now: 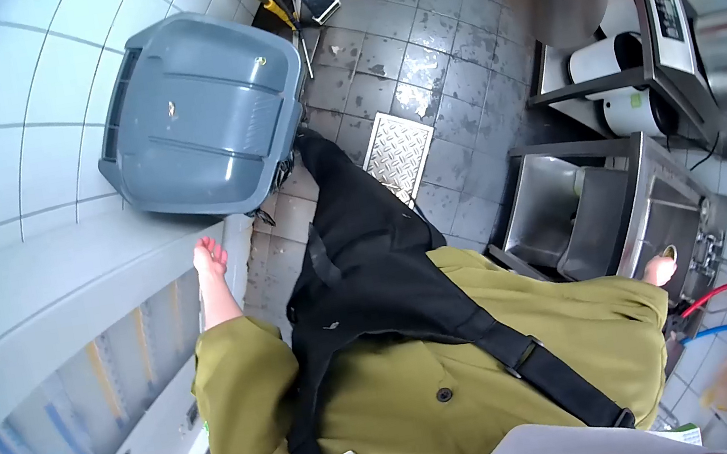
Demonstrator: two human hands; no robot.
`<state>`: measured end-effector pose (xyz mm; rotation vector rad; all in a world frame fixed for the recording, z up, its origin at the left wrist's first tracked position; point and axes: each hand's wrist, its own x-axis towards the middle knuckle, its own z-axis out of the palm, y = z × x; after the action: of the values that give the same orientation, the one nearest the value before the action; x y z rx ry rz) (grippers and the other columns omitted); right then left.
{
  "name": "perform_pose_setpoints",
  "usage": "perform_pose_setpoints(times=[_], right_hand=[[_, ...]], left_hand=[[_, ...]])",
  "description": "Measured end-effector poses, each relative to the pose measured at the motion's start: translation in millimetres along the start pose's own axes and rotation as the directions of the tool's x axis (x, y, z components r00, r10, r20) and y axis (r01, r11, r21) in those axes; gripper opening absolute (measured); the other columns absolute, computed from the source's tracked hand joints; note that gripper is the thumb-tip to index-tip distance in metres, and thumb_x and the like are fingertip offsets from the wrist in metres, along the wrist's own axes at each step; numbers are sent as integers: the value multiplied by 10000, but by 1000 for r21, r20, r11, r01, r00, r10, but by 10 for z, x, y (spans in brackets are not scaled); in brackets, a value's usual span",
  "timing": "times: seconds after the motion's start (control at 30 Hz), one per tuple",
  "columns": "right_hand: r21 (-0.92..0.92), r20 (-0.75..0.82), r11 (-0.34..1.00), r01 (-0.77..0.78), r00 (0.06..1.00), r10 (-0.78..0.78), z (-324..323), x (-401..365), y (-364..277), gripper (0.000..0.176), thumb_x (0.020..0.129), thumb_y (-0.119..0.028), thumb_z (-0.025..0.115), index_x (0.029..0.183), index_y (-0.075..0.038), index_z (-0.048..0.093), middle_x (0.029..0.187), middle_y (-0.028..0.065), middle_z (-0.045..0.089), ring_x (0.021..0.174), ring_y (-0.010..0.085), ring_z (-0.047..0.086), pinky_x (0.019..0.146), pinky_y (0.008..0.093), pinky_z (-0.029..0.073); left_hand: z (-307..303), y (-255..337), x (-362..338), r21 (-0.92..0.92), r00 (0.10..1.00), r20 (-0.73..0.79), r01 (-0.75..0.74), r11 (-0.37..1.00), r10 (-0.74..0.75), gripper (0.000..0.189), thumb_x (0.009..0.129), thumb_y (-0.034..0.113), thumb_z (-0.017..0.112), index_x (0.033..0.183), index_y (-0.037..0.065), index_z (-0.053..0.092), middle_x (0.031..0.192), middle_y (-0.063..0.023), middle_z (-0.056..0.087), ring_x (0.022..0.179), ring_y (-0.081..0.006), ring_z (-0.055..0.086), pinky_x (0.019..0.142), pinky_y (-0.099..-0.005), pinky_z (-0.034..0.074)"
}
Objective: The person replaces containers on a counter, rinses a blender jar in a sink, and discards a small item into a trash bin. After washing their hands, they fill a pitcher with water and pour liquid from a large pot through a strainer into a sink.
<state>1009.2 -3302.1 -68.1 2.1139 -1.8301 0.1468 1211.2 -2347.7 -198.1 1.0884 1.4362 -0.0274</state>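
Rests the left hand (210, 255), open and empty, at the end of the white ledge (102, 271), with the grey plastic lidded bin (200, 110) near and just ahead of its fingertips, and has the right hand (660, 270), its grip impossible to tell, well apart at the stainless steel sink (670, 219).

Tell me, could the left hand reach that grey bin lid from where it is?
Probably yes. The left hand is open at the edge of the white ledge, just short of the grey bin lid, and nothing stands between them.
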Motion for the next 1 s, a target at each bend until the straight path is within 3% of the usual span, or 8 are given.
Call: perform_pose_setpoints(times=[0.23, 0.43, 0.6, 0.7, 0.87, 0.9, 0.93, 1.0], right_hand=[[97, -79, 994, 57, 996, -49, 179, 173, -196, 239, 700, -233, 597, 804, -18, 611, 841, 158, 594, 788, 312, 584, 687, 392, 475], [148, -477, 724, 674, 690, -545, -371, 76, -1151, 155, 797, -149, 479, 922, -85, 546, 1009, 94, 518, 765, 317, 568, 613, 373, 486], [264, -657, 96, 960, 252, -710, -1148, -983, -3018, 292, 745, -6, 513, 1018, -108, 532, 994, 72, 532, 885, 244, 546, 723, 312, 471], [288, -689, -202, 936, 56, -723, -1520, -2273, -4224, 281, 721, 6, 531, 988, -79, 541, 968, 104, 550, 878, 251, 554, 713, 315, 481], [480, -832, -754, 449, -40, -554, -1870, -5056, -5641, 154, 731, -7, 540, 882, -24, 566, 931, 100, 555, 738, 215, 581, 607, 280, 484], [874, -473, -469, -126, 6, -881, -1884, -5695, -5731, 102, 803, -43, 470, 840, -22, 563, 893, 88, 559, 643, 152, 581, 544, 251, 465], [954, -130, -107, -279, -65, -989, -1882, -6246, -5840, 118, 827, -102, 475, 804, -25, 562, 793, 66, 553, 516, 105, 526, 482, 227, 436], [448, 190, 461, -766, -423, -886, -1702, -7156, -5995, 132, 826, -94, 436, 756, -48, 538, 647, 24, 526, 434, 74, 433, 393, 199, 364]], left_hand=[[59, 41, 160, 7, 999, 40, 9, 1000, -9, 505, 825, 460, 360, 1161, 85, 402, 1235, -77, 382, 1176, -263, 286, 918, -459, 232], [475, 294, -507, -402, 921, 389, 188, 896, -19, 698, 820, 534, 118, 1297, 27, 163, 1368, -100, 163, 1270, -282, 55, 953, -464, -164], [34, 880, -1145, -568, 926, 302, -18, 823, 229, 368, 873, 324, 261, 999, 78, 503, 965, -37, 576, 1034, -195, 416, 982, -450, 97], [-149, 1429, -1317, -657, 911, 260, -77, 750, 321, 219, 859, 227, 379, 987, 108, 511, 989, -31, 565, 1041, -188, 418, 937, -387, 208], [-204, 1999, -1455, -769, 952, 168, -37, 638, 257, 207, 842, 175, 394, 980, 68, 505, 967, -80, 560, 1009, -198, 455, 911, -379, 272], [-200, 2070, -1491, -770, 966, 141, -29, 637, 215, 208, 839, 181, 403, 971, 64, 512, 916, -66, 572, 1033, -203, 447, 910, -388, 275], [-197, 2103, -1550, -774, 979, 117, -17, 633, 169, 209, 836, 187, 412, 961, 59, 519, 864, -51, 585, 1058, -208, 439, 909, -396, 279], [-153, 2159, -1616, -761, 993, 54, -26, 648, 104, 225, 817, 204, 443, 963, 53, 524, 864, -71, 585, 1060, -222, 445, 904, -409, 311]])
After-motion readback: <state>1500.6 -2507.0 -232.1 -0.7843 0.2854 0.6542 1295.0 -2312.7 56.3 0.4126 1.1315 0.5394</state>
